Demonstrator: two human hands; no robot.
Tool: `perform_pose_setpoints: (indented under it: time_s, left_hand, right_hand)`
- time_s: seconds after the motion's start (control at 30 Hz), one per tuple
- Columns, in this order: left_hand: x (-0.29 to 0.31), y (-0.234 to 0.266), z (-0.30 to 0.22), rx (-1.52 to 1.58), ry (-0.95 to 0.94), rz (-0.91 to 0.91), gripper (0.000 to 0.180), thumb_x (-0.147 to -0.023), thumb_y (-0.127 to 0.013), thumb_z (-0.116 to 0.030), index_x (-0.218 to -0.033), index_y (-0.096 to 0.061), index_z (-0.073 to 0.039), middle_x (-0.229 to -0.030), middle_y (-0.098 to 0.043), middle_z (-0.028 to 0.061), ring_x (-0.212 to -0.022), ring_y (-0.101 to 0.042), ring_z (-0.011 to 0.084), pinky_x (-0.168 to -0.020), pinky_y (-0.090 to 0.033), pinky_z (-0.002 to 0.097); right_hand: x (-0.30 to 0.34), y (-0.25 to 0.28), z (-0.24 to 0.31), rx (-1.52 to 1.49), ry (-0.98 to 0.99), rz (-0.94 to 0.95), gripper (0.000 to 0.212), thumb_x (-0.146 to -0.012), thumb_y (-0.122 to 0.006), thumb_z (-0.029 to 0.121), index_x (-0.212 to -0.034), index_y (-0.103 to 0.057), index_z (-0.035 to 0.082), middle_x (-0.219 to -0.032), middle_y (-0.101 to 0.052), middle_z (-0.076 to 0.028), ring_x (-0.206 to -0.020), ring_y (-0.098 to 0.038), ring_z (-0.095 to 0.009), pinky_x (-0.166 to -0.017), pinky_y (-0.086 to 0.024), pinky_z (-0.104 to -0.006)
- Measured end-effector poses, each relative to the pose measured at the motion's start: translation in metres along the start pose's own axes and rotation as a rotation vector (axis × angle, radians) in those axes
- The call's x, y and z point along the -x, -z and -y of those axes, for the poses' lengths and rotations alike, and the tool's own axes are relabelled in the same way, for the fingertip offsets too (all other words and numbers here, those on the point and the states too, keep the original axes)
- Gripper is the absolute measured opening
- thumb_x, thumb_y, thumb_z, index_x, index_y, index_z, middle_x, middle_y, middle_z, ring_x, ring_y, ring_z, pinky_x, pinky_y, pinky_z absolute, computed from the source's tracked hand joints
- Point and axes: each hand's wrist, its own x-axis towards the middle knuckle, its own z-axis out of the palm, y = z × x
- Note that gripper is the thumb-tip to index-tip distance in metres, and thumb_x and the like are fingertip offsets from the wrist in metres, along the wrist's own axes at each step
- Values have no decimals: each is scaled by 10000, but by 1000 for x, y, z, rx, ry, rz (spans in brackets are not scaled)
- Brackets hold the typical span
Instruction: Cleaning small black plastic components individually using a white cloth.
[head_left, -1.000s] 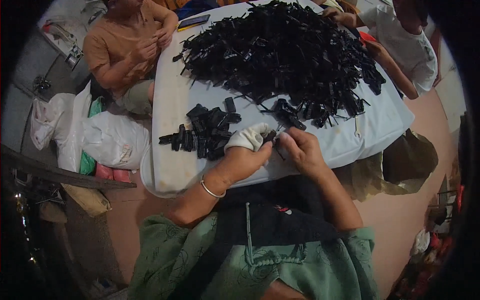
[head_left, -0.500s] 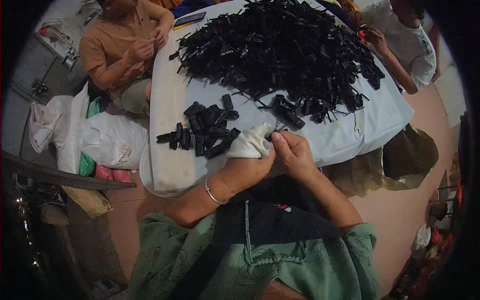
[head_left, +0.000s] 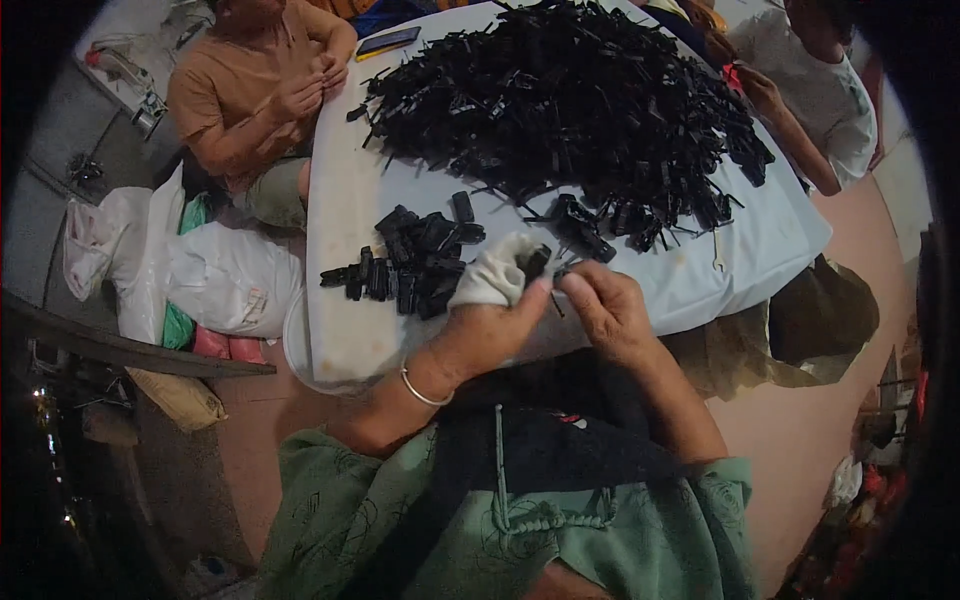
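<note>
My left hand [head_left: 492,332] has a whitish cloth or glove [head_left: 488,280] covering its fingers. Those fingers are closed round a small black plastic piece [head_left: 537,262], which pokes out on the right side. Close against it, my right hand [head_left: 612,312] pinches with thumb and forefinger. A thin dark strip [head_left: 560,305] hangs just below its fingertips; whether it is gripped or part of the black piece cannot be made out. Left of my hands lies a small heap of black plastic pieces [head_left: 415,245], compact and block-like.
A large mound of black parts with thin stems [head_left: 570,100] covers the far half of the white-covered table [head_left: 345,215]. An open-ended wrench [head_left: 718,250] lies at the right. People sit at the far left and far right. White bags [head_left: 235,280] stand left of the table.
The black piece has come into clearer sight in my left hand, which has tilted. My right hand has moved slightly right, and a gap shows between the hands. The view has shifted slightly.
</note>
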Motion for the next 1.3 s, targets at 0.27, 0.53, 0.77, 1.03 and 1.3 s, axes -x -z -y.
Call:
perform_pose_setpoints:
  time_s: [0.27, 0.53, 0.77, 1.03, 1.3]
  left_hand:
    - [5, 8, 13, 190, 180, 79, 330, -866, -485, -88, -1172, -405, 4, -936, -524, 53, -805, -502, 111, -705, -430, 257]
    - [-1, 11, -20, 420, 555, 403, 287, -843, -445, -58, -1126, -412, -29, -816, -509, 42, -687, -492, 82, -603, -423, 226]
    - [9, -1, -6, 278, 229, 265, 299, -822, -456, -33, -1119, -423, -21, -902, -519, 75, -777, -521, 132, -644, -439, 246]
    - [11, 5, -9, -51, 112, 261, 258, -780, -488, -53, -1035, -481, -17, -923, -524, 164, -842, -529, 295, -748, -427, 344]
    - [-22, 68, -2, -935, -105, 94, 307, -719, -552, -43, -1025, -570, -54, -832, -552, 157, -801, -532, 322, -703, -432, 393]
  right_hand:
    - [3, 14, -1, 349, 305, 10, 123, -758, -640, 63, -859, -602, 4, -685, -562, -83, -583, -511, -151, -527, -418, -263]
    - [5, 7, 1, -24, -9, 34, 151, -828, -587, 129, -753, -543, 6, -635, -499, -25, -564, -434, -85, -518, -375, -247]
    - [8, -2, 3, 178, 97, 116, 236, -887, -485, 159, -727, -495, -14, -595, -461, -142, -522, -419, -232, -507, -368, -322]
    - [7, -11, -2, 123, 80, 120, 241, -870, -504, 153, -697, -490, -14, -592, -465, -153, -508, -449, -271, -512, -380, -345]
    - [22, -2, -23, 960, 304, 31, 150, -705, -603, 111, -802, -499, 64, -646, -502, -100, -587, -540, -304, -493, -440, -404]
